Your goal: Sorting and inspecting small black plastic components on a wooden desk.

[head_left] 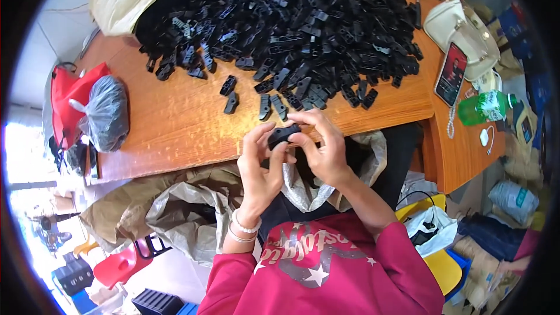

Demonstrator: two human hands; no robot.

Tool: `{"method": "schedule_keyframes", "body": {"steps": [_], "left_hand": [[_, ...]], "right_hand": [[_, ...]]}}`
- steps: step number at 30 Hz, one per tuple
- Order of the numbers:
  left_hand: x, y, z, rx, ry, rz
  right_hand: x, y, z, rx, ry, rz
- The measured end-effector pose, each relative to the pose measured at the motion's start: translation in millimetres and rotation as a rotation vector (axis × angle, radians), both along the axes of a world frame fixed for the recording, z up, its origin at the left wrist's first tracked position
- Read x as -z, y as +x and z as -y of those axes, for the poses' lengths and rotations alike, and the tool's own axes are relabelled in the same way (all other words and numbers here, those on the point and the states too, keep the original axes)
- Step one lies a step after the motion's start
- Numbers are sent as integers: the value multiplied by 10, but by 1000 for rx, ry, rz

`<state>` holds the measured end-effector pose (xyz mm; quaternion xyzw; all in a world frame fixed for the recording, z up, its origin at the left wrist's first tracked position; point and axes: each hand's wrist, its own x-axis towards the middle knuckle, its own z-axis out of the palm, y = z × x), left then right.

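Observation:
Both hands meet over the near edge of a wooden table (175, 128). Between them is a small black plastic part (282, 135). My left hand (262, 160) grips it from below and the left, fingers curled around it. My right hand (321, 146) pinches it from above and the right. A large heap of the same black plastic parts (280, 23) covers the far half of the table. A few loose parts (230, 94) lie just beyond my hands.
A grey woven sack (192, 210) gapes open under my hands at the table edge. A tied dark plastic bag (106, 114) and red bag (67, 99) sit at the left. At right lie a phone (451, 74), a cream handbag (464, 32) and a green bottle (484, 107).

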<state>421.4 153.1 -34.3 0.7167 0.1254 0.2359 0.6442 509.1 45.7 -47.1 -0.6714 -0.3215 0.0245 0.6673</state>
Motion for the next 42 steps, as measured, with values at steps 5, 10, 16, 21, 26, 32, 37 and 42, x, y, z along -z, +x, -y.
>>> {"method": "schedule_keyframes", "body": {"steps": [5,10,16,21,26,32,37,42], "left_hand": [[188,14,-459,-101,210,-156],[307,369,-595,-180,510,-176],[413,378,-693,-177,474,-122],[419,114,-640,-181,-13,-127],[510,-90,-622,-130,-40,-283],[516,-77,-455,-176,-35,-171],[535,-79,-409,-159,60,-195],[412,-244,-466,-169,31,-263]], "right_hand": [[-38,245,231,-263,-269,101],[101,262,20,175,-293,192],[123,277,-184,330,-484,598],[38,325,-370,307,-603,635],[31,323,-428,254,-653,694],[87,326,-304,290,-797,736],[115,329,-260,223,-614,734],[128,277,-333,164,-845,836]]}}
